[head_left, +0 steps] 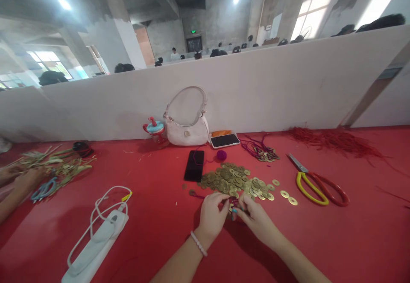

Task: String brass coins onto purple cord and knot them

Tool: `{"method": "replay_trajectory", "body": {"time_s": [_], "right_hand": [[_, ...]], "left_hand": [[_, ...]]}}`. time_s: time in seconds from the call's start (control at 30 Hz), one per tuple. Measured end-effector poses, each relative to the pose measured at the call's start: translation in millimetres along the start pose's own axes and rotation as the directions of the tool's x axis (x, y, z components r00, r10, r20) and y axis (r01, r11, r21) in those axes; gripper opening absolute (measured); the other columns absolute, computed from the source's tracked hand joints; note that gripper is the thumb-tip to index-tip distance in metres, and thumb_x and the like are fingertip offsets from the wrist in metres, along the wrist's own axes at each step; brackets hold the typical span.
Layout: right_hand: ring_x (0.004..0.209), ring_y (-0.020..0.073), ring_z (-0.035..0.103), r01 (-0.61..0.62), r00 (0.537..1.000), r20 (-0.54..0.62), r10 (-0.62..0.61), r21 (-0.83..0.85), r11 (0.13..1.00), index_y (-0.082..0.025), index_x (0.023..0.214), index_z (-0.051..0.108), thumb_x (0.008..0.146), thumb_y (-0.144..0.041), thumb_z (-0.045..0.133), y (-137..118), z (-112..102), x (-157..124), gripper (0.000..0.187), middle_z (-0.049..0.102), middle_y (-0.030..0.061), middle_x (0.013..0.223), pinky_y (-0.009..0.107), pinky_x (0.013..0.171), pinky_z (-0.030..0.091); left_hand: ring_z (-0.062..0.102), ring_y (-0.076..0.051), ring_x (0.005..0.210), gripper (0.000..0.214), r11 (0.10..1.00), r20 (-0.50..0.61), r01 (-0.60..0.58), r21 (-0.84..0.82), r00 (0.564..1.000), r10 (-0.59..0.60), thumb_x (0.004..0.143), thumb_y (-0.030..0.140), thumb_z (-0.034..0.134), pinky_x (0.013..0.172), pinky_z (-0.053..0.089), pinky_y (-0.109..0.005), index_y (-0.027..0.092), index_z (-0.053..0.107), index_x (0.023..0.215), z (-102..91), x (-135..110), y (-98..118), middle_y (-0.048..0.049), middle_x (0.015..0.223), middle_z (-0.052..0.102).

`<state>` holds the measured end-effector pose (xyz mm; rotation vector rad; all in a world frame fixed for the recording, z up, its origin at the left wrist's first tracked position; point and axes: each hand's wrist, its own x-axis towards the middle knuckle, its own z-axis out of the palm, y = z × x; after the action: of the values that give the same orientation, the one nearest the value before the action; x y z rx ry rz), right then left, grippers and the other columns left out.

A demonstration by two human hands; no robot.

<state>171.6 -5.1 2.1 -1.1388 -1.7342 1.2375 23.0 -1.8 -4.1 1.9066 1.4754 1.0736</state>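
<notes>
My left hand (214,213), with a beaded bracelet (199,243) at the wrist, pinches a dark purple cord (232,200). Facing it, my right hand (253,214) has its fingers closed on the same cord, the two hands nearly touching. A bit of brass shows between the fingertips, partly hidden. One end of the cord runs left to a single coin (192,192). Just beyond my hands spreads a pile of brass coins with holes in the middle (227,178). A ball of purple cord (221,155) sits behind that pile.
Large scissors (315,185) lie open at right, near red strands (336,143). Strung coins (267,154) rest behind the pile. Two phones (194,166), a white handbag (187,132) and a cup (155,129) stand toward the partition (256,91). A power strip (99,246) lies left, by another person's hands (27,180).
</notes>
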Motion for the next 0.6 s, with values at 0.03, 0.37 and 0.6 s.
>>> {"method": "replay_trajectory", "body": {"time_s": [0.03, 0.37, 0.6], "right_hand": [[0.056, 0.0133, 0.05, -0.004, 1.0, -0.013, 0.003, -0.011, 1.0, -0.022, 0.066, 0.025, 0.081, -0.027, 0.044, -0.7, 0.0, 0.4, 0.025, 0.053, -0.0026, 0.059, 0.025, 0.053, 0.037], [0.057, 0.0138, 0.052, -0.039, 0.999, -0.028, 0.039, -0.02, 0.999, -0.023, 0.065, 0.023, 0.081, -0.028, 0.045, -1.8, -0.2, 1.1, 0.028, 0.049, -0.0038, 0.057, 0.025, 0.053, 0.038], [0.057, 0.0139, 0.053, -0.025, 0.997, -0.076, 0.027, 0.025, 0.999, -0.023, 0.067, 0.026, 0.079, -0.028, 0.047, 1.0, 1.5, 2.0, 0.026, 0.051, -0.0041, 0.057, 0.026, 0.054, 0.04]], "left_hand": [[0.061, -0.018, 0.078, 0.017, 1.0, -0.001, 0.002, 0.001, 1.0, -0.002, 0.077, 0.013, 0.053, 0.076, 0.046, -0.032, 0.018, 0.068, 0.084, 0.1, -0.1, -0.2, -0.0052, 0.083, 0.068], [0.06, -0.017, 0.076, 0.017, 1.0, 0.005, -0.017, 0.01, 1.0, 0.017, 0.077, 0.013, 0.053, 0.075, 0.047, -0.031, 0.018, 0.068, 0.084, -0.9, 0.0, 1.8, -0.0058, 0.083, 0.068], [0.06, -0.018, 0.076, 0.016, 0.998, 0.036, -0.04, 0.039, 0.999, 0.039, 0.078, 0.014, 0.053, 0.074, 0.045, -0.032, 0.018, 0.067, 0.084, -1.6, -0.5, 2.6, -0.0055, 0.083, 0.068]]}}
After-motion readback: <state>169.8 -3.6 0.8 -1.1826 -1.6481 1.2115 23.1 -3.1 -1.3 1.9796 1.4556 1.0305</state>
